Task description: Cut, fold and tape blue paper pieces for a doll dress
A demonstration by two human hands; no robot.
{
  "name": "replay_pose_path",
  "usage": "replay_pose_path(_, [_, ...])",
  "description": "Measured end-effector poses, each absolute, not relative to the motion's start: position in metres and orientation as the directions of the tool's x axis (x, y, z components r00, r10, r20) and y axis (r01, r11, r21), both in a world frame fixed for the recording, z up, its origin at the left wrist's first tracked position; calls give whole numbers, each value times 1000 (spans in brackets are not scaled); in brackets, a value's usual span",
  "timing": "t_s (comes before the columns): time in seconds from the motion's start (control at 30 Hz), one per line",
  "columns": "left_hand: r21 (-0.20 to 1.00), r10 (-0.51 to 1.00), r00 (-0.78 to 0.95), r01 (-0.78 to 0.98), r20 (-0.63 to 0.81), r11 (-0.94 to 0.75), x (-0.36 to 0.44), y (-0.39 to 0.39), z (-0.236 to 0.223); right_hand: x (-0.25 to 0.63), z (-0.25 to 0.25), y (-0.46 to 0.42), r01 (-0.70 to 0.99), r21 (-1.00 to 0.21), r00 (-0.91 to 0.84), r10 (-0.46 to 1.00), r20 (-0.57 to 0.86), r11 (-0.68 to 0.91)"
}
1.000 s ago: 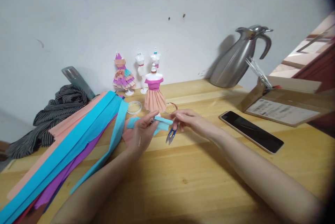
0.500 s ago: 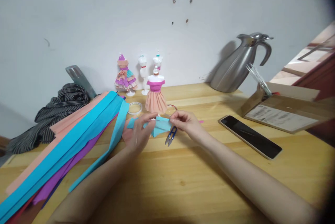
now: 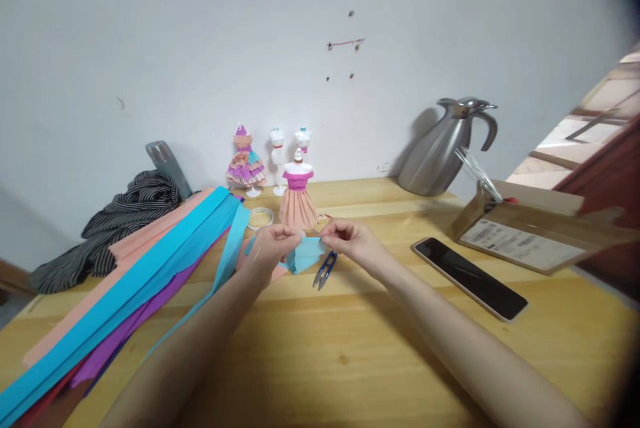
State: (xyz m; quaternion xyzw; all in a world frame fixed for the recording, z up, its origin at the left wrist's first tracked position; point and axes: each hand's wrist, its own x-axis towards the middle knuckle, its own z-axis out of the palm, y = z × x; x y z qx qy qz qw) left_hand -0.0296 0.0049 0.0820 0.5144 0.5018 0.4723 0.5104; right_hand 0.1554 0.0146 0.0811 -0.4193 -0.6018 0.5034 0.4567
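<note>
My left hand (image 3: 269, 248) and my right hand (image 3: 346, 240) both pinch the top edge of a small blue paper piece (image 3: 305, 255), which hangs between them just above the wooden table (image 3: 350, 348). Blue-handled thread snips (image 3: 323, 268) lie on the table under my right hand. Right behind the hands stands a small mannequin in a pink and peach paper dress (image 3: 297, 193). A tape roll (image 3: 260, 217) lies to its left.
Long strips of blue, peach and purple crepe paper (image 3: 125, 295) spread across the left side. A striped cloth (image 3: 110, 228), three more mannequins (image 3: 273, 155), a steel jug (image 3: 443, 148), a phone (image 3: 470, 278) and a cardboard box (image 3: 530, 228) are around.
My left hand has turned over and closed onto the blue paper. Both hands have come together and hold the piece by its upper edge. The view has tilted up.
</note>
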Motion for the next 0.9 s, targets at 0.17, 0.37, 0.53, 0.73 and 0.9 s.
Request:
replay_pose_path(0.17, [999, 1000, 27, 35, 15, -16, -24, 12, 85, 154, 88, 23, 48, -989, -199, 971, 130, 143])
replay_pose_path(0.37, [998, 1000, 0, 51, 26, -26, -13, 13, 98, 153, 90, 31, 10, -997, -130, 988, 80, 82])
replay_pose_path(0.53, [999, 999, -49, 47, 19, -17, -5, 7, 101, 154, 85, 25, -71, -997, -96, 995, 19, 12])
replay_pose_path(0.73, [998, 992, -111, 34, 54, -51, 2, 1, 104, 157, 87, 16, -186, -983, -85, 996, 5, -11])
replay_pose_path(0.9, [991, 984, -120, 37, 129, -126, -1, -6, 110, 156, 93, 8, -232, -971, -75, 994, 79, 59])
